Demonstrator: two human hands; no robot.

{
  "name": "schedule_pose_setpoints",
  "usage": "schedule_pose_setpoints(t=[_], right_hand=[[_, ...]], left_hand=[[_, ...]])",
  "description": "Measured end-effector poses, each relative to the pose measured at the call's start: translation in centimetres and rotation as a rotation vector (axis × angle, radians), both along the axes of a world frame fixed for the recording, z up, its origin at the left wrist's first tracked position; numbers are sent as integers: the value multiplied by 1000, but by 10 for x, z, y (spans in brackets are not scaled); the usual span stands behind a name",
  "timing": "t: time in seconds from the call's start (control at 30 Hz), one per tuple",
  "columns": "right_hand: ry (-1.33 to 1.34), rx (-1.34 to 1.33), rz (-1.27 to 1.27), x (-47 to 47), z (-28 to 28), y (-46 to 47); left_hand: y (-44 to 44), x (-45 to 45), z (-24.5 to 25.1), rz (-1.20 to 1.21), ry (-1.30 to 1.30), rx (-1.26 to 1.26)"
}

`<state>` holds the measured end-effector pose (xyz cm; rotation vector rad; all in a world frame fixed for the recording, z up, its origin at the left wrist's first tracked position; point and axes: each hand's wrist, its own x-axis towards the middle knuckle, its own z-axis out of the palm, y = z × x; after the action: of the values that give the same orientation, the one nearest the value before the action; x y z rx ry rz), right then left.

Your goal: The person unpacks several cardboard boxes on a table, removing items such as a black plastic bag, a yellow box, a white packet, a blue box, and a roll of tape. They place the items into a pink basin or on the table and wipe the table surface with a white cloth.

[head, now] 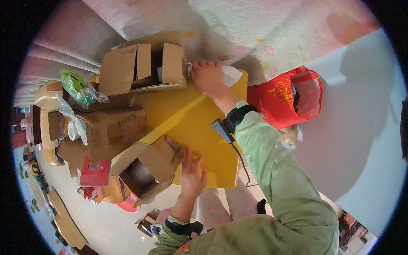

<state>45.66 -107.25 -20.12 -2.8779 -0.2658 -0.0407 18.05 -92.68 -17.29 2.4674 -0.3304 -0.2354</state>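
My right hand (206,76) presses a white cloth or tissue (232,75) against the far part of a yellow tabletop (191,118). Just left of that hand stands an open cardboard box (119,68) with its flaps partly folded. Near the table's front edge, my left hand (192,177) has its fingers apart and holds nothing. Its fingertips are close to the flap of a smaller open cardboard box (159,156); whether they touch it I cannot tell. A pale rounded object (142,172) lies inside that smaller box, its kind unclear.
Another cardboard box (114,134) stands at the left, with a clear bag of green items (78,84) above it. A red packet (94,172) is beside it. A red bag (274,98) stands right of the table. Behind hangs a floral curtain (239,38).
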Motion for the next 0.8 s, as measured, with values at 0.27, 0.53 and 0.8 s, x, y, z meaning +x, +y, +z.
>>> schedule_pose_setpoints(t=[0.27,0.53,0.8], right_hand=[[149,9,-258,-13,6,-88],[-5,474,-571,-25,-27,-99],[-1,666,-714,-45,-25,-93]], left_hand=[[-3,-3,-6,-29,-69,17],[-2,-3,-5,-68,-54,43],[2,-2,0,-80,-32,19]])
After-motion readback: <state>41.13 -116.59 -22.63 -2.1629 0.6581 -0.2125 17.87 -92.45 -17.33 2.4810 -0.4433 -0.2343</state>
